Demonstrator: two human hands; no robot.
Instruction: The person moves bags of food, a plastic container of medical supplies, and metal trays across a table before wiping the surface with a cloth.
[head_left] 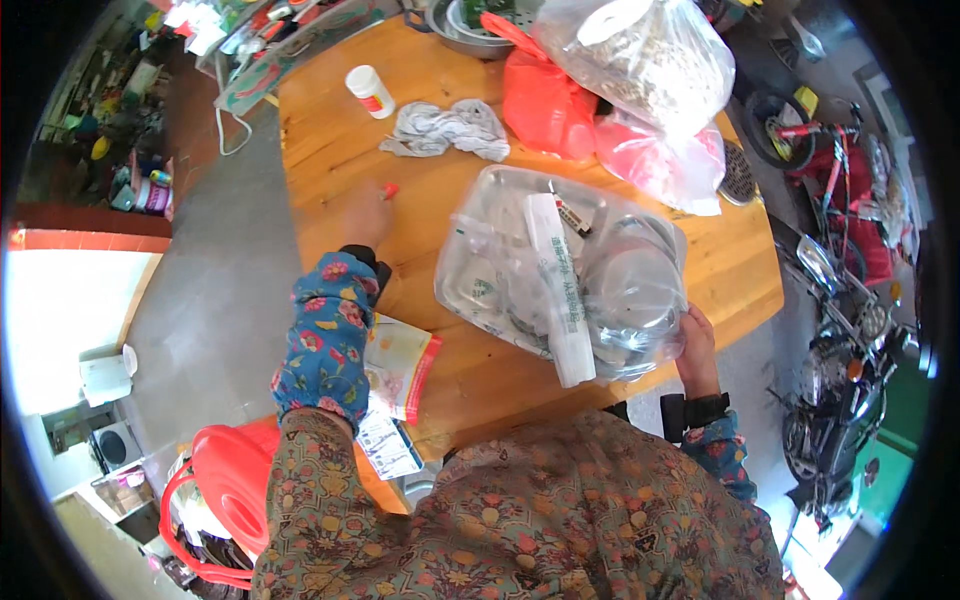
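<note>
On the wooden table lies a clear plastic tray (468, 262), its right rim gripped by my right hand (697, 348). Inside are crumpled clear film, round clear plastic containers (632, 285) and a small dark-and-white stick-shaped item (572, 217). A long white narrow packet (560, 290) with green print rests across the tray and overhangs its near edge. My left hand (368, 218) is over the table, left of the tray, smeared by motion. At its fingertips shows a small red piece (390, 190); whether the fingers hold it is unclear.
Behind the tray are a grey cloth (445, 130), a white bottle (370, 92), a red bag (545, 100) and a stuffed clear bag (640, 60). A yellow-red packet (400, 365) lies near my left forearm. A red plastic tub (230, 480) stands lower left; a motorcycle (840, 390) is at right.
</note>
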